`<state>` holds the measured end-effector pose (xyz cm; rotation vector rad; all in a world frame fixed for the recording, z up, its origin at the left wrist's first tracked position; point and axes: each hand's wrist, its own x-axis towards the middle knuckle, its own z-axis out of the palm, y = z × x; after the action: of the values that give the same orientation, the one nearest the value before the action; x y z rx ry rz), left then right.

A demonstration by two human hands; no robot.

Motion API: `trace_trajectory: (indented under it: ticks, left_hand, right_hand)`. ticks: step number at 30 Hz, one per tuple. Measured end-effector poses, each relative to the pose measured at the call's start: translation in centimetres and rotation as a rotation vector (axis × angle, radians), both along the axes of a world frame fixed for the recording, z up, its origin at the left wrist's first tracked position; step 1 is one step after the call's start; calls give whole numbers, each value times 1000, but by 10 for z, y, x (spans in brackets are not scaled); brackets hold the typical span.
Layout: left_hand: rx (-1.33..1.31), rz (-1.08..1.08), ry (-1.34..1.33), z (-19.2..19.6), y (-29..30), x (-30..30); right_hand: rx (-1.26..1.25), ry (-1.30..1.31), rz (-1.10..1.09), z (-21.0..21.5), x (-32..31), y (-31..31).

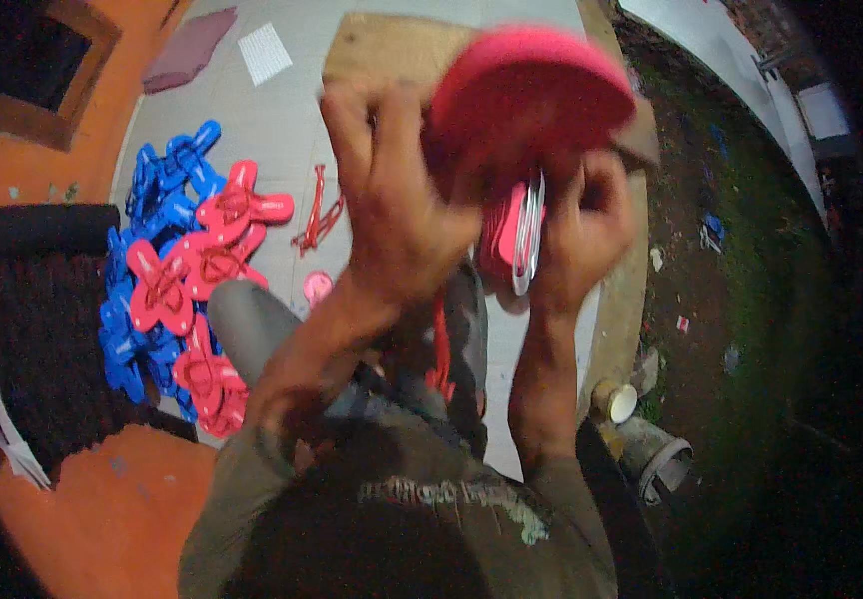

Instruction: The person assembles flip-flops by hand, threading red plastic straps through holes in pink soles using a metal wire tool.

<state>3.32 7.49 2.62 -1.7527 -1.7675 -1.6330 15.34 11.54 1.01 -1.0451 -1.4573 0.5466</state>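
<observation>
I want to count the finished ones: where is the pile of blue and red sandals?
In the head view, the pile of blue and red sandals lies on the pale floor at the person's left, beside the left hand and a dark mat.

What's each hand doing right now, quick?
Left hand: closed on the pink sandal sole.
Right hand: closed on the same sole's pink strap.

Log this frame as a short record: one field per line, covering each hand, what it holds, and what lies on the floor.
left hand: raised, gripping the pink sole
right hand: gripping the sole's lower edge, beside a metal tool
sole: foam, held up close to the camera, blurred
board: brown, behind the hands
pile: blue and pink sandals on the floor, left
loose strap: red, on the floor near the pile
</observation>
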Motion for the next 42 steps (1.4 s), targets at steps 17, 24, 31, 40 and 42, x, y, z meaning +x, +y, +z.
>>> trace_trajectory:
  ticks: [17, 24, 31, 40, 42]
  left_hand:
    - [-512, -433, -898, -162, -88, 5]
    - [-511, -224, -574, -150, -99, 19]
    - [-344, 1, -190, -141, -89, 21]
    - [-584, -743, -1612, -108, -118, -5]
    - [-467, -1083, -1815, -104, -122, -28]
  right_hand:
    - [-599, 71, 480, -153, -2, -134]
    - [-1099, 381, 904, -146, 29, -117]
    - [-1045, 102, 1055, -154, 61, -74]
    - [-616, 358, 392, -139, 71, -109]
    - [-595, 619, 415, -132, 84, -110]
